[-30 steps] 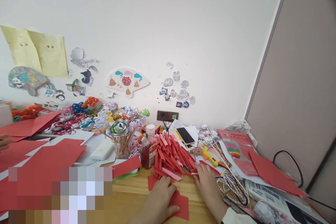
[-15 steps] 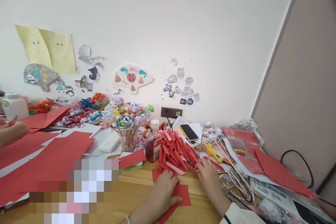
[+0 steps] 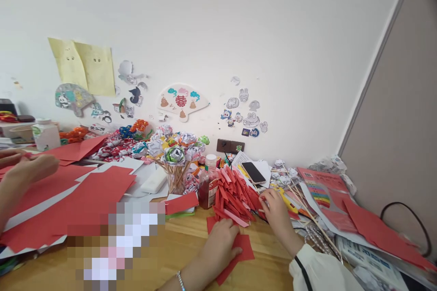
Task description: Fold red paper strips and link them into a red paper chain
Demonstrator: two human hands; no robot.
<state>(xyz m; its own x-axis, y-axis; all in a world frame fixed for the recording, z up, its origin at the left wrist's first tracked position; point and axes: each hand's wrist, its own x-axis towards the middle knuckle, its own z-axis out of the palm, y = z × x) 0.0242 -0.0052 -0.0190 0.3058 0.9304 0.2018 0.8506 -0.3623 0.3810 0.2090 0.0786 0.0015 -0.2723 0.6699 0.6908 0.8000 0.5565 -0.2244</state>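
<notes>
My left hand (image 3: 221, 246) lies over pieces of red paper (image 3: 246, 247) on the wooden table, its fingers curled together and pressing down, the thumb out to the side. Part of the paper is hidden under this hand. At the right edge of a heap of folded red paper strips (image 3: 234, 195) is my right hand (image 3: 277, 214). Its fingertips are closed at a red strip there; the exact grip is partly hidden. A bottle of red liquid (image 3: 208, 186) stands left of the heap, and a phone (image 3: 253, 173) lies behind it.
At the far left, another person's hands (image 3: 34, 170) are above large red sheets (image 3: 85, 195). Paper flowers on sticks (image 3: 175, 157) stand behind. A yellow glue gun (image 3: 288, 201), thin sticks and a packet of coloured paper (image 3: 321, 193) crowd the right. Pixelation covers the lower left.
The view has turned a little left, so everything sits further right. My left hand stays on the red paper. My right hand remains at the heap's edge with its fingers slightly shifted.
</notes>
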